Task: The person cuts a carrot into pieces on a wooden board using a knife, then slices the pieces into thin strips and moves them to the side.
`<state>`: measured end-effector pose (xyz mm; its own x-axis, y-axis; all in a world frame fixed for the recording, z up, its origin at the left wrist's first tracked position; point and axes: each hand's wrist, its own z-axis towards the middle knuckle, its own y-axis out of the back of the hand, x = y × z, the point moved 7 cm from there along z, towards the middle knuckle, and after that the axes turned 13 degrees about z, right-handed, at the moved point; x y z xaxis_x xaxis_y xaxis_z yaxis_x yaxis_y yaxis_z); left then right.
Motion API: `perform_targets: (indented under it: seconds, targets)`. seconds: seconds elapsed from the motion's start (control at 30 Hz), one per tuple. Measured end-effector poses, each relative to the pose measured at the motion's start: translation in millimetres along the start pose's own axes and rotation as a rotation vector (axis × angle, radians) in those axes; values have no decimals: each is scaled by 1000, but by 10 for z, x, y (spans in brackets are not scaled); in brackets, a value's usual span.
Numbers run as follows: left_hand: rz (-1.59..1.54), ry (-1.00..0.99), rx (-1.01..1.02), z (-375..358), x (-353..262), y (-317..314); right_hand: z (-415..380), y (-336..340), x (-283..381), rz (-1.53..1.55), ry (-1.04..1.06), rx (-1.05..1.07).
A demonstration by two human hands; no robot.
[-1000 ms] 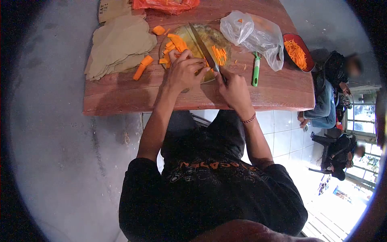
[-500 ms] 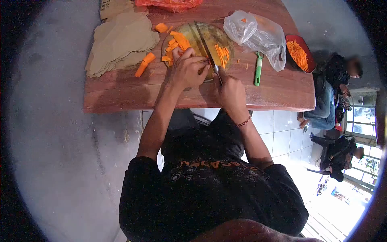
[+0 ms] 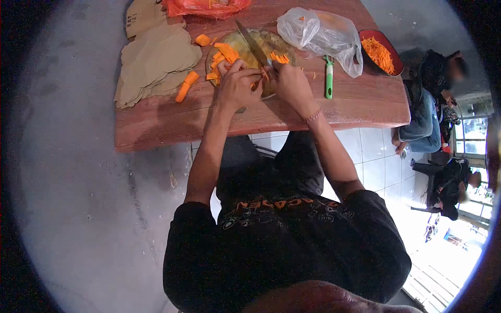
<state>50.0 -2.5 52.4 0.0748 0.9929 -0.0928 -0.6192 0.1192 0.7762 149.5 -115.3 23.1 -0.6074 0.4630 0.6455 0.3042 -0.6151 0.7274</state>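
Note:
A knife points away from me over the round cutting board, its handle wrapped in my right hand. My left hand is closed beside the blade with its fingertips on a small piece of carrot, partly hidden by the fingers. Larger carrot pieces lie on the left of the board, next to my left hand. Thin carrot strips lie on the board right of the blade, close to my right hand.
Brown paper sheets and loose carrot pieces lie left of the board. To the right are a plastic bag, a green peeler and a bowl of shredded carrot. A red bag is behind. Two people sit at the right.
The view has shifted and turned slightly. My right hand and the knife handle have moved forward relative to the board, nearer the strips, and the blade lies at more of a slant.

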Motion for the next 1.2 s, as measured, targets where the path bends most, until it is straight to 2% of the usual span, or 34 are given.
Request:
perform_targets:
  seconds: [0.17,0.23,0.4,0.47,1.2]
  targets:
    - [41,16,6,6,10,-18,14,365,251,57,4,-83]
    - [20,8,-29,6,5,15,-39,461,294,49,-20,-40]
    - [4,26,-79,4,6,52,-257,434,187,51,-83,-4]
    - [5,19,-55,3,7,39,-343,482,332,168,-4,-58]
    - [-34,12,-38,8,-12,48,-592,330,437,138,-63,-27]
